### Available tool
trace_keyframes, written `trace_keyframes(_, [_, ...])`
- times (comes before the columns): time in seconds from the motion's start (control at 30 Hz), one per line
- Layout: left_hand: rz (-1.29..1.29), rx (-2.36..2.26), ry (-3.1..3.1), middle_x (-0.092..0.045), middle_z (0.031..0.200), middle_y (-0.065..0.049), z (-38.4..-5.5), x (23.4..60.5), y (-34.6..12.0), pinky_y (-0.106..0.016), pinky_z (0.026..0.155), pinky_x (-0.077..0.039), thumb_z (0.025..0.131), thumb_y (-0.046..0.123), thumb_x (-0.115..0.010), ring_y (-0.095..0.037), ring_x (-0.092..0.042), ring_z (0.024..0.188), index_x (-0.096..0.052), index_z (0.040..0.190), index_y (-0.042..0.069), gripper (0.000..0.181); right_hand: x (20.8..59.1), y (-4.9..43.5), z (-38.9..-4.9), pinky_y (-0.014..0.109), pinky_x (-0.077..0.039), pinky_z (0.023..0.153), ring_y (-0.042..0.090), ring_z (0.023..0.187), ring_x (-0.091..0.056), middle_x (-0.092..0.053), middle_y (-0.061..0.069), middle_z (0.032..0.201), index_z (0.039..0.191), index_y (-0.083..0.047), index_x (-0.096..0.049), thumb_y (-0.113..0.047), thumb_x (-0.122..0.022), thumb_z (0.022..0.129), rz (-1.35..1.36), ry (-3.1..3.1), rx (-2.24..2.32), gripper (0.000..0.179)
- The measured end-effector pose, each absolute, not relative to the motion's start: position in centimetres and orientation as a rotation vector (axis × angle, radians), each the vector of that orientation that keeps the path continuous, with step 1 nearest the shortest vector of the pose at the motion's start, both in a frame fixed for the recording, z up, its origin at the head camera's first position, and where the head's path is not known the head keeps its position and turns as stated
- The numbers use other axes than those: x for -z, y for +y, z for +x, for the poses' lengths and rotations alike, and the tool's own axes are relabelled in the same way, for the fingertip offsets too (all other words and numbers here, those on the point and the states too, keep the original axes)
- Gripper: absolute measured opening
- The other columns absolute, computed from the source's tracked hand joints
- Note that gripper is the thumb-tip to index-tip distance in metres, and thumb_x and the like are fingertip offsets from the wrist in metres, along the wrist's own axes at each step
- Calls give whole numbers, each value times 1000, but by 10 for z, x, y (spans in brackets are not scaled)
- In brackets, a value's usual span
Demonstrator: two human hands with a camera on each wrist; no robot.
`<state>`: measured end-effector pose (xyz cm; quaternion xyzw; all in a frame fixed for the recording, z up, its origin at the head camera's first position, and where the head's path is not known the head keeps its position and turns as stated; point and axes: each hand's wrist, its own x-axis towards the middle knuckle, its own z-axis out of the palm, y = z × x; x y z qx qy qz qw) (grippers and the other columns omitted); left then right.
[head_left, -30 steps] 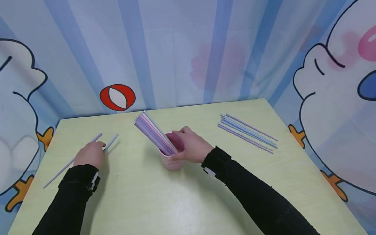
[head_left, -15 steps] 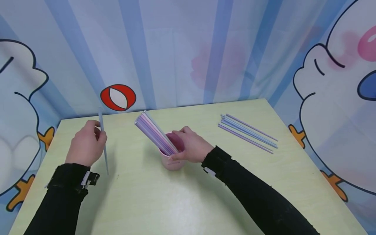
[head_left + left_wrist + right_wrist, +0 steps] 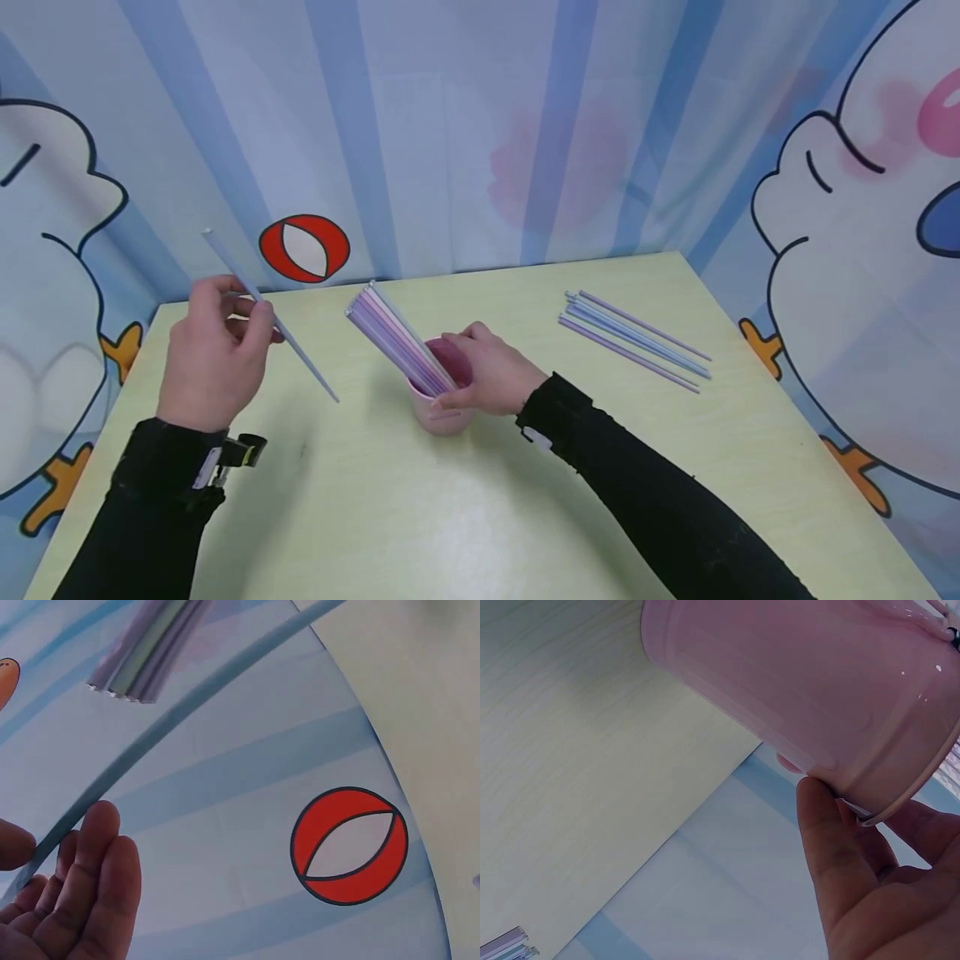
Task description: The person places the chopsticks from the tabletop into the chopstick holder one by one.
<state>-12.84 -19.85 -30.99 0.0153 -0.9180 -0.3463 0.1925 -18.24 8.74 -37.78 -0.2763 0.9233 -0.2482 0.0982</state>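
Note:
My left hand pinches a light blue straw between thumb and fingers, raised over the left side of the table. The straw slants down to the right, and crosses the left wrist view as a long blue tube. With my right hand I hold a pink cup by its rim; its smooth wall fills much of the right wrist view. A bundle of purple, pink and pale straws leans leftward out of the cup. Their lower ends are hidden inside it.
Several loose blue and purple straws lie on the pale wooden table at the right. A printed curtain with cartoon figures stands behind and at both sides. One small purple tip shows at the left wrist view's edge.
My left hand has picked up the blue straw from the table, lifted it and turned it to slant down rightward. The right hand and cup have stayed put.

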Motion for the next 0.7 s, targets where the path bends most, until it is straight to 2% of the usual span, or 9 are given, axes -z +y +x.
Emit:
trace_keyframes(0.13, [0, 1040, -2504, -65, 112, -23, -124, 302, -189, -55, 86, -54, 104, 27, -42, -34, -70, 82, -33, 134, -1, 42, 378, 87, -183, 34, -49, 93, 15, 104, -49, -47, 4, 118, 143, -22, -51, -50, -81, 72, -818, 2734, 738, 83])
trace_keyframes(0.23, [-24, 1079, -2448, -67, 112, -19, -121, 296, -181, -48, 89, -54, 103, 27, -44, -30, -70, 82, -33, 133, 0, 41, 378, 88, -183, 34, -49, 93, 15, 105, -48, -48, 5, 118, 143, -22, -51, -49, -82, 71, -826, 2728, 752, 82])
trace_keyframes(0.4, [-63, 1107, -2392, -68, 112, -18, -118, 291, -167, -28, 88, -54, 103, 26, -47, -26, -69, 82, -36, 131, -1, 41, 378, 88, -183, 34, -49, 93, 15, 106, -48, -49, 6, 120, 141, -21, -52, -48, -82, 72, -834, 2723, 759, 81])
trace_keyframes(0.5, [-98, 1110, -2383, -68, 110, -17, -117, 292, -159, -22, 83, -50, 102, 25, -47, -24, -69, 81, -37, 130, -2, 40, 378, 88, -183, 34, -49, 93, 16, 106, -48, -49, 6, 120, 141, -21, -52, -48, -82, 72, -833, 2720, 759, 80])
trace_keyframes(0.63, [-140, 1117, -2366, -69, 107, -16, -118, 297, -151, -17, 79, -48, 102, 22, -48, -23, -68, 79, -38, 129, -3, 39, 379, 87, -183, 35, -49, 93, 16, 105, -49, -49, 6, 119, 142, -21, -52, -48, -82, 72, -821, 2722, 756, 81])
trace_keyframes(0.7, [-151, 1124, -2357, -68, 106, -17, -119, 300, -148, -21, 79, -50, 102, 22, -48, -23, -68, 78, -38, 129, -4, 38, 379, 87, -183, 35, -49, 93, 16, 104, -49, -49, 5, 118, 142, -21, -52, -48, -82, 72, -821, 2723, 754, 81])
